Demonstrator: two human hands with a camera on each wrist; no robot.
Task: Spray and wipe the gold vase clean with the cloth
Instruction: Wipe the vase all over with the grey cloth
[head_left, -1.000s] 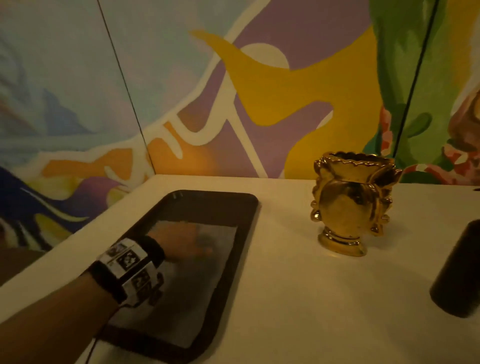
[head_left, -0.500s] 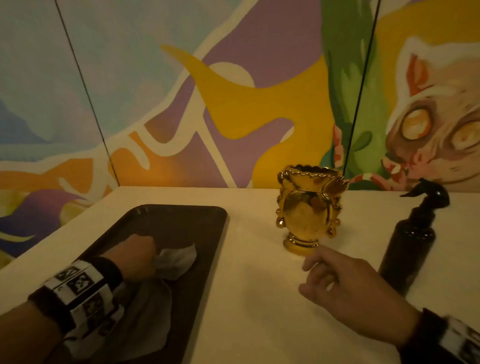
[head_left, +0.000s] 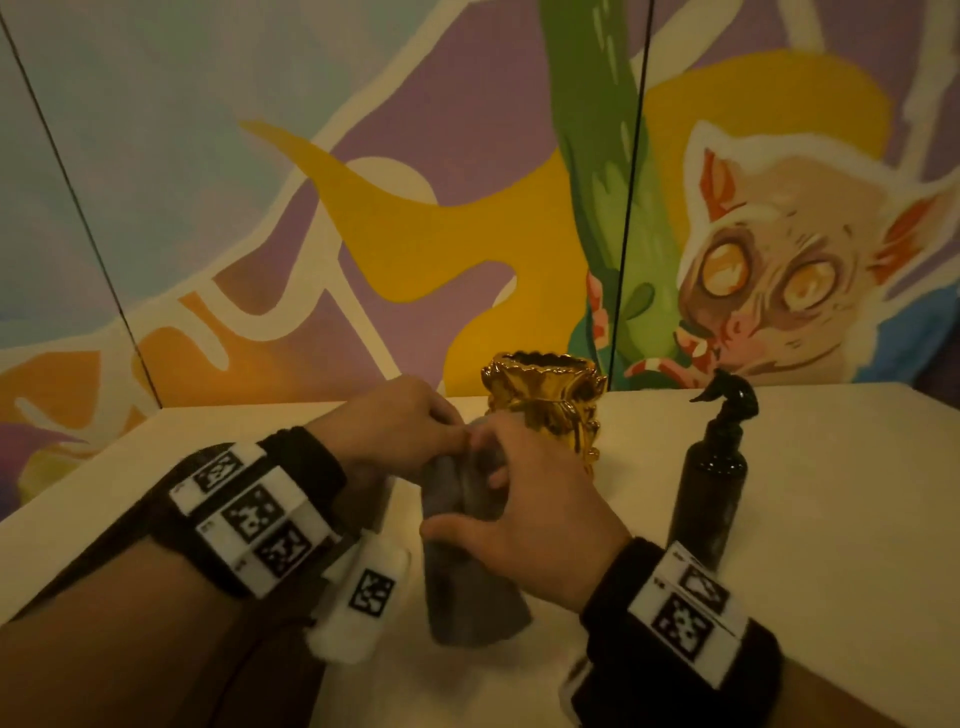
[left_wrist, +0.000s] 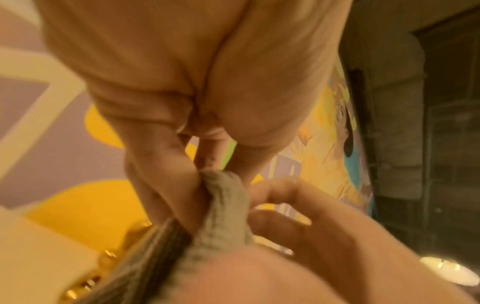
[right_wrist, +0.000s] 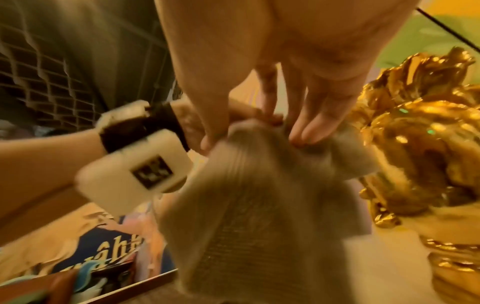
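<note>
The white table (head_left: 831, 519) carries everything the task needs. On it the gold vase (head_left: 545, 410) stands upright toward the back wall, and the black spray bottle (head_left: 711, 483) stands upright well to its right, untouched (so spraying is judged not yet begun). In front of the vase the grey cloth (head_left: 467, 571) is held up off the table, its long axis running from the pinched top edge down toward the viewer, the loose end hanging.

The top edge is pinched by the left hand (head_left: 400, 426), fingers curled tight on it, and is also gripped by the right hand (head_left: 524, 509), thumb on one side and fingers on the other. The vase lies just beyond the right hand, and the bottle lies to that hand's right, so the right hand is judged the nearer to both.

The bottle is shown only in the head view. The ribbed weave of the cloth (right_wrist: 259, 205) and its nearness to the vase (right_wrist: 420, 144) are shown only by the right wrist view; whether they touch cannot be told. The pinch itself is seen closest in the left wrist view.
</note>
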